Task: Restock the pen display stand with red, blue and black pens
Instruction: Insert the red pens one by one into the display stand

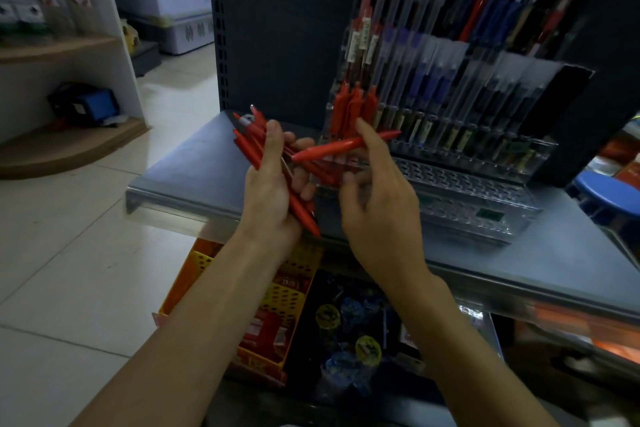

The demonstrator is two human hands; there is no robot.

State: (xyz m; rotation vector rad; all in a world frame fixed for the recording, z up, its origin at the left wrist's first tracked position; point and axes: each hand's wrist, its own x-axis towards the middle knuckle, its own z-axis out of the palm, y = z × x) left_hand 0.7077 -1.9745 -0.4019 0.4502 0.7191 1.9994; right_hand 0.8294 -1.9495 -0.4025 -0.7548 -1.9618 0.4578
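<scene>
Red pen bundle (247,146) in curled left hand (270,191), 1 red pen (332,148) in right hand (381,198) pinch, beside display stand (467,191).

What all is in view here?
Clear acrylic pen display stand: one, transparent, on grey metal shelf.
Loose red plastic pens: a bundle, red, in left hand.
Single red plastic pen: one, red, in front of the stand.
Slotted red pens: several, red, stand's left end.
Capped pens: many, blue and dark, rest of stand.
Perforated plastic basket: one, yellow, below shelf.
Left hand: one, grips the bundle.
Right hand: one, pinches the single pen.
</scene>
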